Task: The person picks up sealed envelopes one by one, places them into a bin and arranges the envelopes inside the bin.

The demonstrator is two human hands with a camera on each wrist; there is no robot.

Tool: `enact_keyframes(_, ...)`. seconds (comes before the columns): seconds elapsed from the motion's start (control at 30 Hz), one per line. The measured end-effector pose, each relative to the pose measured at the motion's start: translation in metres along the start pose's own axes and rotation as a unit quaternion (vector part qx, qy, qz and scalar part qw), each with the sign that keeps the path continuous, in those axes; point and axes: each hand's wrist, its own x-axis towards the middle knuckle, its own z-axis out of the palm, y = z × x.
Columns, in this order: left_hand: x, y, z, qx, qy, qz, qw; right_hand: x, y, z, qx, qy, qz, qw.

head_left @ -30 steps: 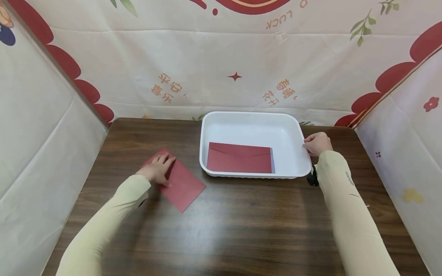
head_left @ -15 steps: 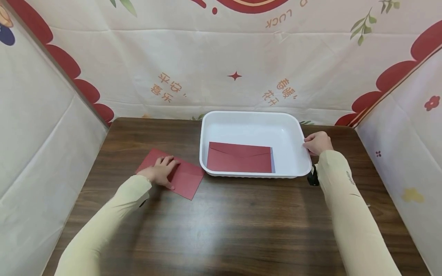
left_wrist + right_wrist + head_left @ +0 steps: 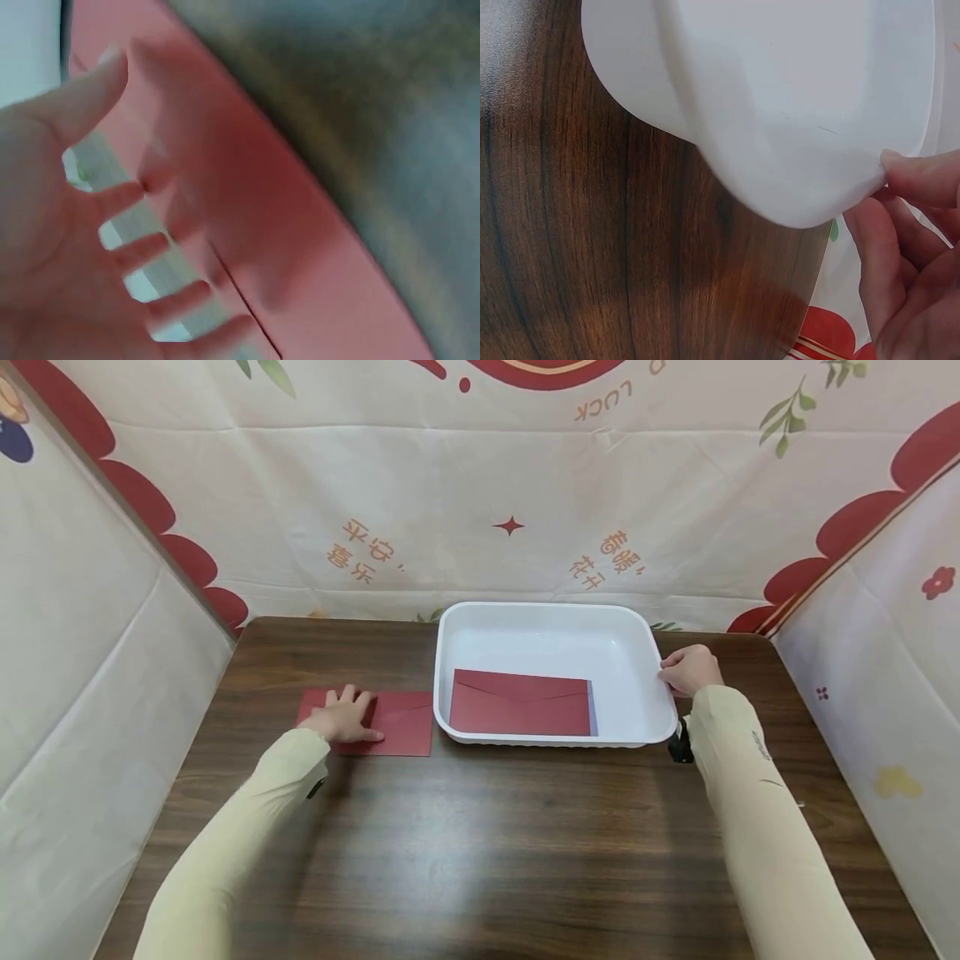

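Note:
A red envelope lies on the brown table, left of a white tray, its long side in line with the tray's. Across its left part rests my left hand, fingers spread and thumb out to the right. In the left wrist view the fingertips touch the envelope from one side, straight rather than curled. My right hand pinches the tray's right rim between thumb and fingers, as the right wrist view shows at the tray's corner. Inside the tray, along its front wall, lies another red envelope.
A bluish-grey strip shows at the right end of the envelope in the tray. Behind the wooden table hangs a white printed cloth, with more cloth panels along both sides.
My left hand has turned the envelope counterclockwise from a diagonal to straight alongside the tray, its right end now close to the tray. The right hand and tray have stayed in place.

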Motion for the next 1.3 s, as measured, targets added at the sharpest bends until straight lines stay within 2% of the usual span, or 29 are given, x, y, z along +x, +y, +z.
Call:
enact_keyframes(0.2,0.014,-0.009,-0.012,-0.019,0.049,0.056,0.997,-0.001,0.001,0.0,0.006,-0.003,0.007,1.0)
enact_keyframes(0.33,0.023,-0.014,-0.012,-0.028,0.048,0.097,0.9937,-0.002,0.001,0.002,0.009,0.004,0.001,1.0)
enact_keyframes(0.43,0.029,-0.017,-0.011,-0.028,0.038,0.114,0.9923,-0.002,0.0,0.003,0.007,0.007,-0.001,1.0)
enact_keyframes(0.6,0.037,-0.015,-0.015,-0.03,0.023,0.112,0.993,-0.003,-0.001,0.002,0.003,0.003,0.003,1.0)
enact_keyframes(0.8,0.046,-0.011,-0.024,-0.033,-0.013,0.09,0.9953,-0.001,0.002,0.0,0.008,0.001,0.005,1.0)
enact_keyframes(0.9,0.05,-0.009,-0.027,-0.024,-0.026,0.093,0.9951,0.0,0.005,0.0,0.006,0.007,-0.001,1.0)
enact_keyframes(1.13,0.053,-0.007,-0.031,-0.005,-0.04,0.098,0.9944,0.0,0.003,0.002,0.008,0.004,0.005,1.0)
enact_keyframes(1.3,0.053,-0.005,-0.032,-0.013,-0.044,0.086,0.9953,0.0,0.004,0.002,0.005,0.005,0.002,1.0)
